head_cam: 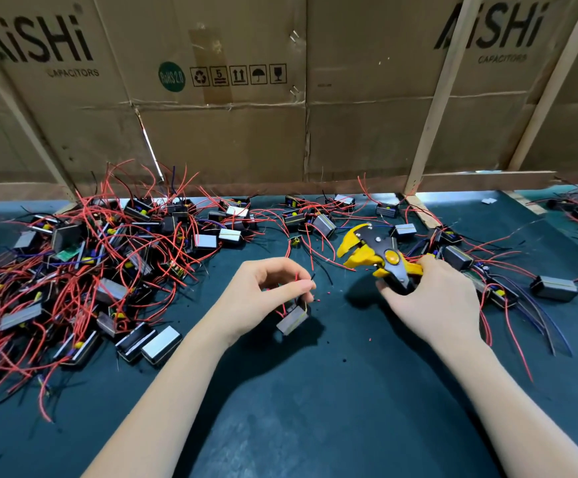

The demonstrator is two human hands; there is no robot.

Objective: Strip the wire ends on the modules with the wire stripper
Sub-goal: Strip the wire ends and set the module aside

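Dark green mat (315,408) seemingly felt, backed by cardboard boxes (211,115).

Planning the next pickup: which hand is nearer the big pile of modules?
Left. The left hand, holding a module, sits just right of the pile; the right hand grips the wire stripper farther right.

1. A small electronics assembly workshop.
2. Dark green tabletop (315,391) heaped with wired modules (84,270).
3. Flattened capacitor cartons (211,115) on wooden battens (432,112) form the back wall.
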